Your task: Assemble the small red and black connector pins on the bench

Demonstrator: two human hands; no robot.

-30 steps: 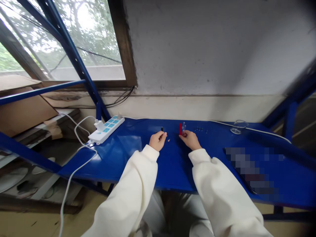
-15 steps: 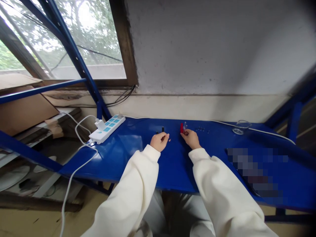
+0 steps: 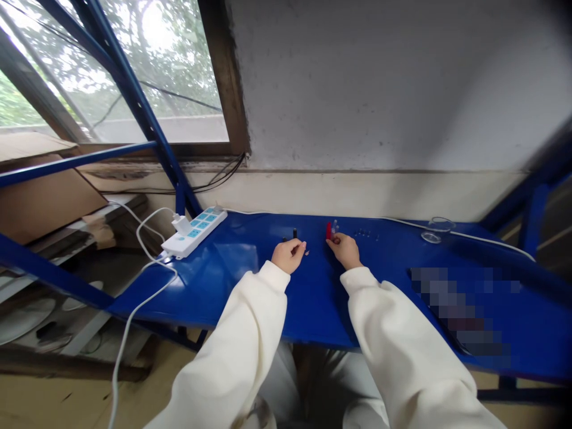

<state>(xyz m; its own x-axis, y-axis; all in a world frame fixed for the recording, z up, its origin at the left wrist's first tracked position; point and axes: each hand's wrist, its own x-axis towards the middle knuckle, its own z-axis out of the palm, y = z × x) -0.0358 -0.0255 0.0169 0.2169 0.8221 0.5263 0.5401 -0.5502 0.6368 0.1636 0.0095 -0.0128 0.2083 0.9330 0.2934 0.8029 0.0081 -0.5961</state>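
Note:
My right hand [image 3: 346,251] is closed, its thumb and fingertips pinching the lower end of a slim red piece [image 3: 328,230] that stands nearly upright. Just behind those fingers are small clear tube-like pieces [image 3: 335,226]; whether the hand touches them I cannot tell. To the left, my left hand [image 3: 288,256] is pinched shut over the table. A tiny pale bit [image 3: 307,252] shows at its fingertips, too small to name. A short black cylinder [image 3: 295,233] stands upright just beyond the left hand, and another small dark piece is partly hidden by it.
Several tiny clear pieces [image 3: 367,233] lie on the blue table [image 3: 313,304], right of my hands. A clear round container [image 3: 431,237] sits farther right, near a white cable. A white power strip [image 3: 194,232] lies at the left. A blurred-out dark object [image 3: 460,316] is at the right front.
The red piece has straightened a little in my right hand. My left hand stays almost where it was.

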